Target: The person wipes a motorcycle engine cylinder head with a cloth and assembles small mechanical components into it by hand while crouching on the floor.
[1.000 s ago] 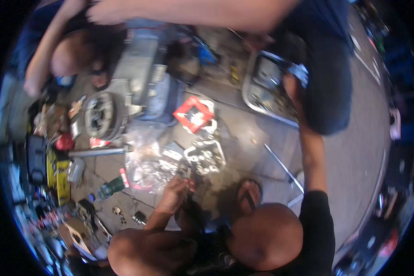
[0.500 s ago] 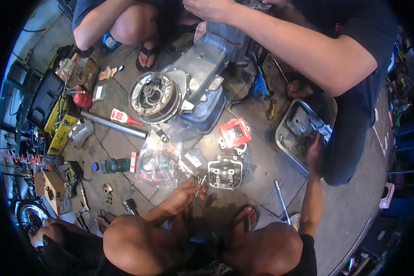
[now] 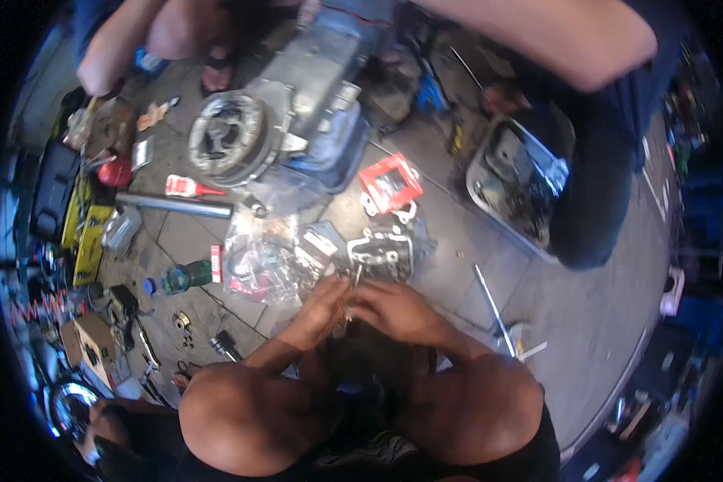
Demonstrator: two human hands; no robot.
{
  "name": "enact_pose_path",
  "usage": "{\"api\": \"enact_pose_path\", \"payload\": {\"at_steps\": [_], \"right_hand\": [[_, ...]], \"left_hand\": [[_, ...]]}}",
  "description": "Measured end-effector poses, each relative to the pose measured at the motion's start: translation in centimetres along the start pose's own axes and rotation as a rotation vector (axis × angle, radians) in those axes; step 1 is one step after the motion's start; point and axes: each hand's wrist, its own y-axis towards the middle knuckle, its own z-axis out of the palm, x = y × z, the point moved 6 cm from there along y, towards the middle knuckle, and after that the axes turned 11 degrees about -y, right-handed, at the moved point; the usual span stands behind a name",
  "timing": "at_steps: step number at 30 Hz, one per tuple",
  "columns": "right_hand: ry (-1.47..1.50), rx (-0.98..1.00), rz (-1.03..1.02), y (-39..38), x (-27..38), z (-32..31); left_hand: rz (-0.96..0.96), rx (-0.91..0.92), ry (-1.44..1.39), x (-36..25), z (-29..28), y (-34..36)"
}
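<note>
Close together in front of my knees, my left hand (image 3: 321,311) and my right hand (image 3: 402,313) meet. My left hand is closed on several thin metal rods, bolt-like (image 3: 358,275), whose ends poke out between the fingers. The fingers of my right hand are bent against them; blur hides what they grip. Just beyond the fingertips lies a cylinder head (image 3: 380,255) with a pale gasket outline. Behind it sits a red square packet (image 3: 391,183) on gasket pieces. Clear plastic bags (image 3: 261,257) lie left of my hands.
A large engine (image 3: 309,72) with a round drum hub (image 3: 229,136) stands ahead, a co-worker's arm (image 3: 538,32) reaching above. A metal pan (image 3: 478,189) of parts is at right, near a long silver tool (image 3: 494,309). A metal tube (image 3: 177,205) and green bottle (image 3: 186,277) lie left.
My right hand has left the metal pan and come across to my left hand. The view has shifted, so the floor items sit higher and further left.
</note>
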Motion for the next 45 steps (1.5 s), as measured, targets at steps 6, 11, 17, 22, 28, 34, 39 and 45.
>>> {"api": "enact_pose_path", "payload": {"at_steps": [6, 11, 17, 22, 28, 34, 39, 45], "right_hand": [[-0.093, -0.313, -0.037, 1.1, -0.5, 2.3], [0.221, -0.570, 0.419, -2.3, -7.5, -6.6], [-0.216, -1.009, 0.643, -6.6, -25.2, -15.5], [-0.410, -1.093, 0.800, -2.1, -30.7, -18.6], [-0.199, -0.927, 1.182, 1.9, -33.5, -19.2], [0.847, -1.312, 0.770, -0.2, -35.8, -18.3], [0.710, -1.298, 0.476, -6.6, -36.7, -18.8], [0.629, -1.270, 0.376, -10.2, -37.6, -18.0]], "left_hand": [[0.017, -0.183, 0.012, -0.4, -0.9, -1.6], [0.044, -0.190, 0.035, -1.2, -0.6, -1.9], [0.084, -0.251, 0.091, -0.9, -1.4, -1.7], [0.089, -0.255, 0.101, -0.9, -1.0, -1.7], [0.146, -0.250, 0.090, -1.1, -0.9, -2.0], [0.184, -0.329, 0.128, -1.8, -1.5, -2.6], [0.074, -0.287, 0.039, -0.9, -1.3, -1.8], [0.128, -0.236, 0.035, -0.8, -1.2, -1.4]]}}
